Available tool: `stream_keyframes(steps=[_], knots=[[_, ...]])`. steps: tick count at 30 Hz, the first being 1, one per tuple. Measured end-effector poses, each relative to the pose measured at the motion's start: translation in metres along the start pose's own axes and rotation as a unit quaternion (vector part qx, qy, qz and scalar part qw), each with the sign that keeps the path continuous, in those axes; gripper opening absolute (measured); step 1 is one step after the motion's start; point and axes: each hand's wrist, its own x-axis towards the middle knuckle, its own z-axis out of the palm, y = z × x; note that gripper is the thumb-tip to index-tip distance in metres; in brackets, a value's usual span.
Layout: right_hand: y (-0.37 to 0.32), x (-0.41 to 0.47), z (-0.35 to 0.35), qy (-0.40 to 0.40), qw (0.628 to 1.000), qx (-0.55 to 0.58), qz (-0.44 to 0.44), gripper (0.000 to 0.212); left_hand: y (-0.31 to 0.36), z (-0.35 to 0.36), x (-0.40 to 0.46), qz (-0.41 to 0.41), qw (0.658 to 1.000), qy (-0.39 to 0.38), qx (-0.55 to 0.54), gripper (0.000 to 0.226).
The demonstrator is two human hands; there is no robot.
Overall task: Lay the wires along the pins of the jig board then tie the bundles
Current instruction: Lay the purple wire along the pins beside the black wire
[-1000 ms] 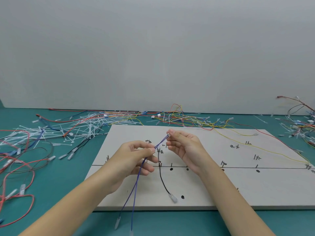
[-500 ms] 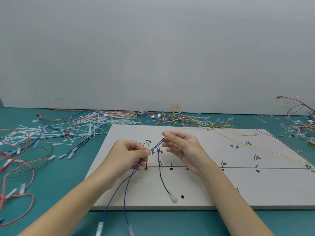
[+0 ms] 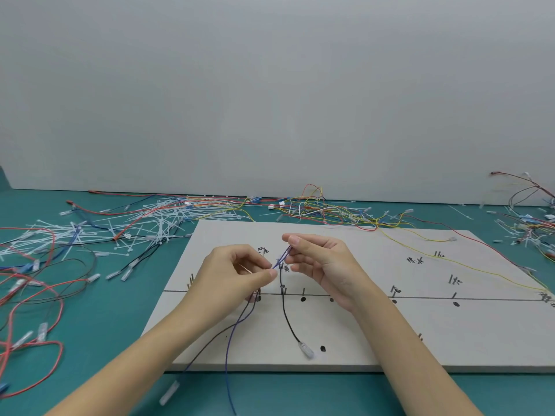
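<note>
Both our hands have dropped a touch lower over the jig board (image 3: 390, 334) since a second ago, and the trailing ends of the blue wire (image 3: 228, 349) have swung left, one white connector now lying off the board's near edge on the teal worktop (image 3: 99, 334).

We've got our left hand (image 3: 237, 274) pinching the blue wire between thumb and forefinger, other fingers curled in, and our right hand (image 3: 318, 262) pinching the folded top of that same wire just beside it, raised a little higher. The stretch between the two pinches is short and taut, and it sits right above the pins (image 3: 283, 291) on the drawn line. From the left hand the blue strands hang down across the board and over its front edge.

How far along are we? Early, by our reckoning. One black wire (image 3: 286, 318) already runs down from a pin to its connector on the board, and a yellow wire (image 3: 468, 264) trails across the far right side, though we can't tell if it's properly routed. Most pins look bare, no tied bundle shows, and the heap of white cable ties (image 3: 144, 226) at the back left lies well apart from the board. Both forearms reach in from the near edge, wrists angled toward each other, hands nearly touching above the board.
</note>
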Motion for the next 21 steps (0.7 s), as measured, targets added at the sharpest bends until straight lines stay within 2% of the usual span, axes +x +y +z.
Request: stream_keyframes(steps=[5, 10, 15, 21], knots=[[0.000, 0.000, 0.000, -0.028, 0.999, -0.011, 0.017, 0.032, -0.002, 0.002, -0.001, 0.024, 0.999, -0.008, 0.028, 0.013], [0.001, 0.000, -0.001, -0.042, 0.999, -0.007, 0.028, 0.028, 0.001, 0.004, -0.003, 0.009, 1.000, -0.014, -0.007, 0.021], [0.000, -0.001, 0.000, -0.058, 0.997, 0.023, 0.043, 0.025, 0.004, -0.003, 0.001, -0.041, 0.997, 0.003, -0.068, 0.013], [0.002, -0.001, 0.002, -0.066, 0.995, 0.050, 0.057, 0.019, 0.003, -0.007, 0.003, -0.107, 0.985, -0.033, -0.129, 0.008]])
